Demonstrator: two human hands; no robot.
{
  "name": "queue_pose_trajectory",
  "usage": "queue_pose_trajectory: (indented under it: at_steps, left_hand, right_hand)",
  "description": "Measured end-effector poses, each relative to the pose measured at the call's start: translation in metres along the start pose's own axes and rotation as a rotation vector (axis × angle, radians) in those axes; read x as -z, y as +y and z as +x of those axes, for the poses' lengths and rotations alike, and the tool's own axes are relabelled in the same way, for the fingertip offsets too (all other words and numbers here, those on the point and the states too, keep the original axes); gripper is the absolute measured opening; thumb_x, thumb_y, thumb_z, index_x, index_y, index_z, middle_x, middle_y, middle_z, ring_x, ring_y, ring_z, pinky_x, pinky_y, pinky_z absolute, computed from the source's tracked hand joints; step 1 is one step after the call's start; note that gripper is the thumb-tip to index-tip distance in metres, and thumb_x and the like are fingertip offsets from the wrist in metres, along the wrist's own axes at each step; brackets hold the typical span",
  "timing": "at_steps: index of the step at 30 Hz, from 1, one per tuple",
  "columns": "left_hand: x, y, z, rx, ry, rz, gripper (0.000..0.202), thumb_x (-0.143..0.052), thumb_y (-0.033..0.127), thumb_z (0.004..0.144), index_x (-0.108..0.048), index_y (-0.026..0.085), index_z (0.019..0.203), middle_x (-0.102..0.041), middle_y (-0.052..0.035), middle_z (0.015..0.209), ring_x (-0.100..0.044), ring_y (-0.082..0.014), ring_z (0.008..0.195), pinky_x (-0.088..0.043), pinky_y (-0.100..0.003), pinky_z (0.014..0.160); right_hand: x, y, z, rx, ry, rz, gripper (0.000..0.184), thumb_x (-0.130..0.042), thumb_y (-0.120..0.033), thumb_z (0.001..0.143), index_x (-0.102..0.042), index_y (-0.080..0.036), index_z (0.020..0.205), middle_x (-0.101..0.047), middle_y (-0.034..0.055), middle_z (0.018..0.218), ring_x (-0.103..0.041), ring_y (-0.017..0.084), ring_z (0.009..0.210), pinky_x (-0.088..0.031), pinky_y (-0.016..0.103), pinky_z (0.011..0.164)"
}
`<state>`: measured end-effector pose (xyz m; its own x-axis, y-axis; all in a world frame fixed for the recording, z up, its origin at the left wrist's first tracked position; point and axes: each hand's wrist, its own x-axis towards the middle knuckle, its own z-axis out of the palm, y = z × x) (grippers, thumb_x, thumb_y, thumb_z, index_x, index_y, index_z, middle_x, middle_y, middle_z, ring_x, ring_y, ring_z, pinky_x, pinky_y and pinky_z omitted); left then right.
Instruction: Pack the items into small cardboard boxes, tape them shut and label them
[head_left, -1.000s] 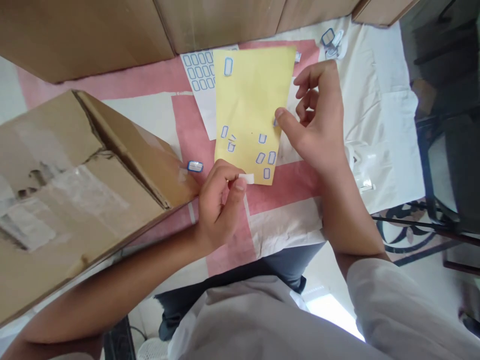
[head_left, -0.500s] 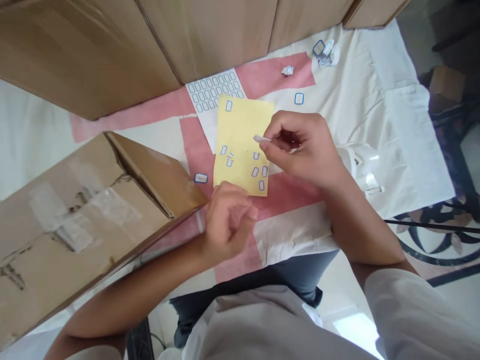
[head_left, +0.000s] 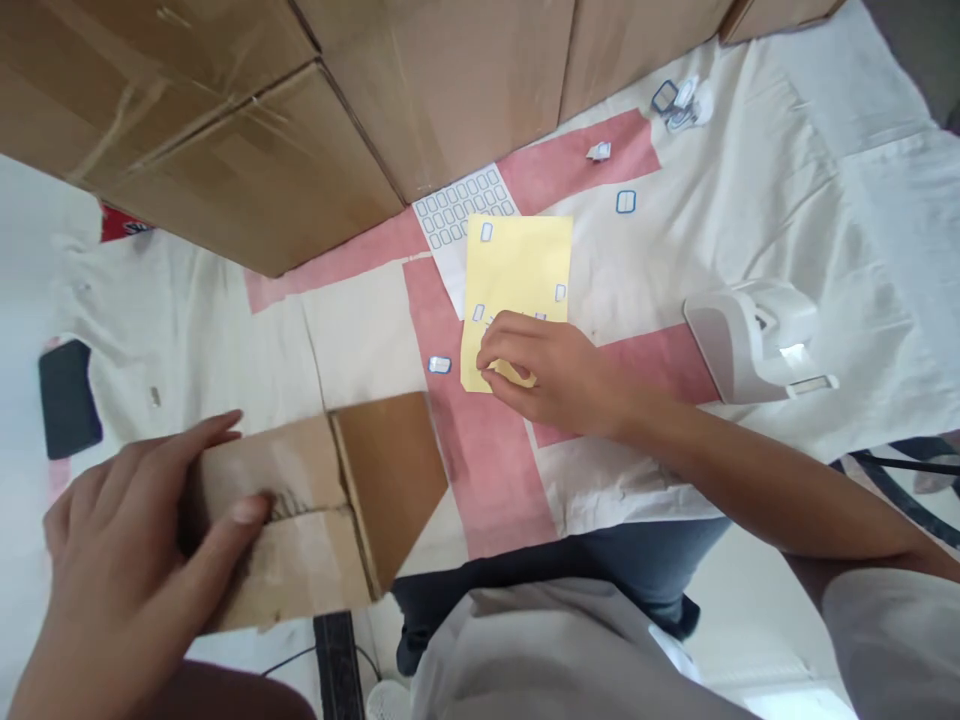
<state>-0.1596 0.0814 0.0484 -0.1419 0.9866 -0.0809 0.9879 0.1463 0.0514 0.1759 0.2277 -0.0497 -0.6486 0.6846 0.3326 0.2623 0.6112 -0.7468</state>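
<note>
My left hand (head_left: 127, 560) grips the top of a small cardboard box (head_left: 322, 510) at the lower left, thumb across its taped flap. My right hand (head_left: 544, 365) rests on the near end of a yellow paper sheet (head_left: 521, 265), fingers curled and pressed together on it; what they pinch is hidden. The yellow sheet carries several small blue-bordered labels. A white label sheet (head_left: 461, 210) lies partly under its far end. One loose label (head_left: 439, 365) lies on the pink-and-white cloth (head_left: 487, 470) just left of the yellow sheet.
Large cardboard boxes (head_left: 315, 90) line the far side. A white handheld device (head_left: 757, 340) lies right of my right arm. Loose labels (head_left: 625, 202) and crumpled backing scraps (head_left: 679, 100) lie at the far right. A dark phone (head_left: 66, 398) sits at the far left.
My left hand left the yellow sheet and took hold of the cardboard box at the lower left. My right hand came down onto the near end of the yellow sheet.
</note>
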Motion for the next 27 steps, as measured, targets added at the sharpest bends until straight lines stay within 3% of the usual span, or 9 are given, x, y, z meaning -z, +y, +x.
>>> queue_pose_trajectory:
  at_steps: [6,12,16,21,27]
  left_hand:
    - [-0.003,0.019,-0.010,0.048,0.042,0.041,0.062,-0.036,0.067,0.094,-0.056,0.028,0.137,-0.063,-0.0113,0.116,-0.054,-0.0397,0.111,-0.040,-0.065,0.105]
    - [0.007,0.055,-0.005,0.084,0.035,-0.004,0.065,-0.031,0.066,0.098,-0.052,0.024,0.143,-0.061,-0.0141,0.125,-0.052,-0.0433,0.122,-0.037,-0.070,0.109]
    - [0.007,0.074,-0.011,0.134,0.076,0.004,0.069,-0.030,0.068,0.098,-0.053,0.022,0.143,-0.062,-0.0155,0.124,-0.052,-0.0462,0.125,-0.038,-0.072,0.109]
    - [0.006,0.082,-0.013,0.152,0.101,0.013,0.070,-0.030,0.068,0.098,-0.054,0.020,0.142,-0.064,-0.0161,0.123,-0.054,-0.0470,0.123,-0.038,-0.072,0.110]
    - [0.009,0.080,-0.004,0.199,0.033,0.020,0.072,-0.026,0.070,0.096,-0.054,0.021,0.141,-0.063,-0.0157,0.125,-0.053,-0.0469,0.123,-0.041,-0.071,0.107]
  right_hand:
    - [-0.026,-0.030,-0.006,-0.027,-0.162,0.134,0.010,-0.061,-0.019,0.097,-0.070,-0.017,0.093,-0.070,0.0049,0.099,-0.067,0.015,0.087,-0.050,0.027,0.072]
    - [-0.047,-0.039,-0.010,0.028,-0.113,0.135,0.013,-0.056,-0.016,0.098,-0.068,-0.018,0.101,-0.070,0.0072,0.107,-0.068,0.017,0.095,-0.055,0.029,0.078]
    - [-0.046,-0.039,-0.009,0.022,-0.048,0.139,0.015,-0.052,-0.012,0.097,-0.064,-0.019,0.104,-0.070,0.0073,0.104,-0.068,0.017,0.093,-0.055,0.029,0.076]
    - [-0.044,-0.041,-0.008,-0.035,0.023,0.198,0.013,-0.054,-0.012,0.094,-0.064,-0.018,0.101,-0.068,0.0069,0.100,-0.066,0.017,0.086,-0.053,0.029,0.073]
    - [-0.033,-0.046,-0.012,-0.111,-0.093,0.463,0.019,-0.065,-0.016,0.087,-0.070,-0.014,0.106,-0.068,0.0070,0.101,-0.064,0.014,0.079,-0.052,0.028,0.067]
